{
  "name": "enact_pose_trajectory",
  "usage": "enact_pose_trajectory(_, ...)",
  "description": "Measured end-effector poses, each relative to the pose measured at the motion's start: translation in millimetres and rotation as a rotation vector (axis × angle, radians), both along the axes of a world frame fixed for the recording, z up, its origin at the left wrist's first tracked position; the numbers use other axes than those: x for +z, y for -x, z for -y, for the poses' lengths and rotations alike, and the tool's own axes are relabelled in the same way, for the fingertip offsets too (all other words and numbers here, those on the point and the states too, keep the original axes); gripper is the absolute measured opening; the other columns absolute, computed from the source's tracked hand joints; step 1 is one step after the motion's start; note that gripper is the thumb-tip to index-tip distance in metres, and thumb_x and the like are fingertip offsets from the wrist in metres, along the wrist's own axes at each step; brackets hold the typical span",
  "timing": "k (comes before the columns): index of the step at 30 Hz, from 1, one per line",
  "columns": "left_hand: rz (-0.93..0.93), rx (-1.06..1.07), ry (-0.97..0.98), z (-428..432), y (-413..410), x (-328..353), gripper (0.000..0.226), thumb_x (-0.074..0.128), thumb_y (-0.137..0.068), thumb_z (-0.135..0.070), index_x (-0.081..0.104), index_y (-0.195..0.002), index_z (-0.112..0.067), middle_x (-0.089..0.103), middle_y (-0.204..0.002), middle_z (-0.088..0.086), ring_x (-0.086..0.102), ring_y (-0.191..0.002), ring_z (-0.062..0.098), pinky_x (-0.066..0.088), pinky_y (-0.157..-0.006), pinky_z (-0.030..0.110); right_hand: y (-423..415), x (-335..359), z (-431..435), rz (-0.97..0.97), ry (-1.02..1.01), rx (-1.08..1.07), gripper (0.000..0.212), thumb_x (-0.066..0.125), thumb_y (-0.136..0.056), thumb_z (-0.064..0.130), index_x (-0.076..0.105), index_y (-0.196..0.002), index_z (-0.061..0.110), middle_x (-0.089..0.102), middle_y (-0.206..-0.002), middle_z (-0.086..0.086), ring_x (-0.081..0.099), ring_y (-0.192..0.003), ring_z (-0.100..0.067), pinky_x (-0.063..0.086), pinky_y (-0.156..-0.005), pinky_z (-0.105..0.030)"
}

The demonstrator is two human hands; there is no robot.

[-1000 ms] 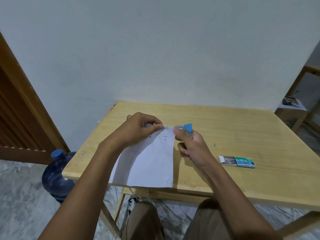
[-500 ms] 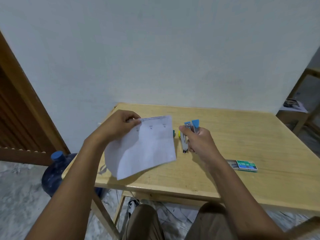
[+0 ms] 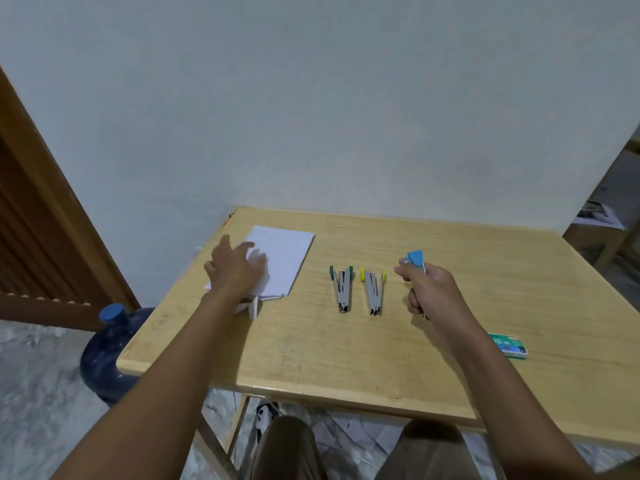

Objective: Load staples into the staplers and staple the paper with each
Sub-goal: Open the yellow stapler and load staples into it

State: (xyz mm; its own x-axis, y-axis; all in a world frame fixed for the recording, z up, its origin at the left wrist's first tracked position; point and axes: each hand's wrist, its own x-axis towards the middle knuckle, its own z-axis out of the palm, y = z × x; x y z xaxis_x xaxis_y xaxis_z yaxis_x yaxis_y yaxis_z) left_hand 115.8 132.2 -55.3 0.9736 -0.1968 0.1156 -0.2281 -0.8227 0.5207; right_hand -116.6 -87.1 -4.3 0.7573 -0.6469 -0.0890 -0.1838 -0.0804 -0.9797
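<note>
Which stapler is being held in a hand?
The blue-tipped stapler, gripped in the right hand. The green-tipped stapler and yellow-tipped stapler lie on the table.

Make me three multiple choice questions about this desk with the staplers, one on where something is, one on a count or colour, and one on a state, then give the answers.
1. Where does the staple box lie?
A. On the paper
B. On the table, near the right forearm
C. Between the two staplers lying down

2. How many staplers lie on the table untouched by either hand?
A. One
B. Two
C. Three

3. What is the right hand doing?
A. Closed around the blue stapler
B. Resting flat on the table
C. Holding the paper

Answers:
1. B, the green box sits on bare wood beside the right forearm.
2. B, the green-tipped stapler and the yellow-tipped stapler lie side by side.
3. A, the blue end sticks out above the fist, while the left hand is on the paper.
</note>
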Motion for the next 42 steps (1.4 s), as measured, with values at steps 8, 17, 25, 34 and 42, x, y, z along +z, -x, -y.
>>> enact_pose_trajectory(8, -0.053, -0.044, -0.324, 14.3, 6.6, -24.9, 0.069, 0.019, -0.094, -0.063, 0.027, -0.151, -0.025, 0.010, -0.164, 0.017, 0.003, -0.150, 0.035, 0.005, -0.118, 0.053, -12.4, -0.9, 23.6, -0.134, 0.128, 0.060, 0.010, 0.050, -0.098, 0.019, 0.053, -0.092, 0.012, 0.040, -0.072, -0.005, 0.036, -0.060, -0.017, 0.028, -0.054, -0.031)
enact_pose_trajectory(17, 0.040, 0.073, -0.139, 40.2, -4.8, -20.5, 0.065, 0.028, -0.095, -0.058, 0.047, -0.137, -0.013, 0.032, -0.154, 0.021, 0.018, -0.147, 0.034, 0.006, -0.118, 0.055, -62.1, -28.7, 78.5, -0.518, 0.659, -0.035, 0.027, 0.046, -0.097, 0.017, 0.054, -0.116, 0.000, 0.046, -0.124, -0.017, 0.046, -0.062, -0.016, 0.033, -0.052, -0.029)
enact_pose_trajectory(25, 0.189, -0.559, 0.185, 88.8, 99.0, -12.3, 0.067, 0.050, -0.087, -0.064, 0.040, -0.146, -0.034, 0.031, -0.158, -0.008, 0.022, -0.146, 0.008, 0.022, -0.119, 0.035, -93.3, -26.7, 77.9, -0.594, 0.776, -0.159, 0.034, 0.047, -0.096, 0.027, 0.059, -0.117, 0.004, 0.053, -0.122, -0.016, 0.058, -0.092, -0.032, 0.037, -0.071, -0.032)
enact_pose_trajectory(34, 0.185, -0.601, 0.150, 98.7, 112.4, -17.5, 0.060, 0.049, -0.088, -0.058, 0.055, -0.138, -0.025, 0.046, -0.146, -0.002, 0.037, -0.138, 0.015, 0.032, -0.113, 0.043, -80.1, -22.4, 77.7, -0.514, 0.642, -0.045, 0.053, 0.060, -0.084, 0.028, 0.049, -0.133, 0.011, 0.055, -0.127, -0.011, 0.059, -0.103, -0.030, 0.045, -0.073, -0.034)
enact_pose_trajectory(42, 0.181, -0.614, 0.116, 98.0, 113.0, -13.8, 0.058, 0.047, -0.090, -0.058, 0.054, -0.138, -0.027, 0.046, -0.144, -0.003, 0.037, -0.136, 0.014, 0.031, -0.114, 0.038, -84.9, -20.3, 69.7, -0.409, 0.624, 0.015, 0.044, 0.066, -0.089, 0.016, 0.060, -0.131, 0.006, 0.061, -0.133, -0.012, 0.059, -0.117, -0.025, 0.045, -0.090, -0.031)
